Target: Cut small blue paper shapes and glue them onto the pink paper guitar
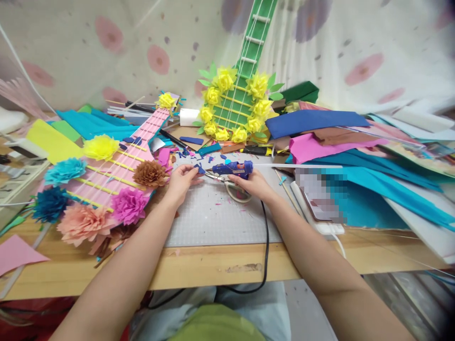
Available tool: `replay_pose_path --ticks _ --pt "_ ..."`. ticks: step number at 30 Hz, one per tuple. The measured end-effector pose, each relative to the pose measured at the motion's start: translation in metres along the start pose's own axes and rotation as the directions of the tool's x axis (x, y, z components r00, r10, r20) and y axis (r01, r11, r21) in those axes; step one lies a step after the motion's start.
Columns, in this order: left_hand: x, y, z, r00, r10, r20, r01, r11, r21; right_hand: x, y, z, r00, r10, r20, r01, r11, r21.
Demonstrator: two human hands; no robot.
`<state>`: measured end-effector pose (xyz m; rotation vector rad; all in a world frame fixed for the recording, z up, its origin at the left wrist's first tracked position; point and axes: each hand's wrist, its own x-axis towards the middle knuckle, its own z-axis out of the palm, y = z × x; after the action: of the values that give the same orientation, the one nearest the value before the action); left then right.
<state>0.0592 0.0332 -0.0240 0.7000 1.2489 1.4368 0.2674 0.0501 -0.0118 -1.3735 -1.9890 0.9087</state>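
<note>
My left hand [182, 181] pinches a small dark blue paper piece [201, 169] above the cutting mat. My right hand [256, 183] is wrapped round a blue glue gun [227, 168], whose nozzle points left, close to the paper piece. A long white glue stick [298, 166] juts out of the gun's back end toward the right. Just below the gun is a pair of scissors [237, 193] with pale handles; my right hand covers part of it. From the right hand a black cord [266, 246] hangs down over the table's front edge.
Left of the mat [213, 232] lies a pink paper guitar [103, 177] with colourful paper flowers. A green paper guitar [234, 102] with yellow roses leans at the back. Folded coloured paper [316, 124] and a phone [316, 194] are on the right. Paper scraps litter the mat.
</note>
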Motion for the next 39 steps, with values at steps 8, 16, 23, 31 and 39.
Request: replay_pose_path --ticks 8,16,23,31,39 --pt "-0.0005 0.0005 0.0005 1.000 0.000 0.009 0.000 1.000 -0.003 -0.0001 0.0013 0.0011 1.000 -0.008 0.026 0.008 1.000 -0.002" --pt "0.0001 -0.0013 0.0005 1.000 0.000 0.015 0.000 1.000 0.006 0.0015 0.0033 -0.0003 0.999 -0.027 0.045 0.028 0.999 -0.021" --pt "-0.0008 -0.0013 0.0013 1.000 0.000 0.012 0.000 1.000 0.016 -0.0003 0.0010 0.0004 0.999 -0.006 0.042 0.006 1.000 0.005" --pt "-0.0008 -0.0025 0.0008 0.999 -0.004 0.035 0.003 0.999 0.043 0.0002 0.0007 0.0012 0.999 -0.020 0.038 0.019 1.000 0.018" --pt "-0.0019 -0.0014 0.0019 0.999 -0.018 0.040 0.015 0.998 0.068 0.0003 0.0021 0.0020 1.000 -0.004 0.027 0.003 1.000 0.009"
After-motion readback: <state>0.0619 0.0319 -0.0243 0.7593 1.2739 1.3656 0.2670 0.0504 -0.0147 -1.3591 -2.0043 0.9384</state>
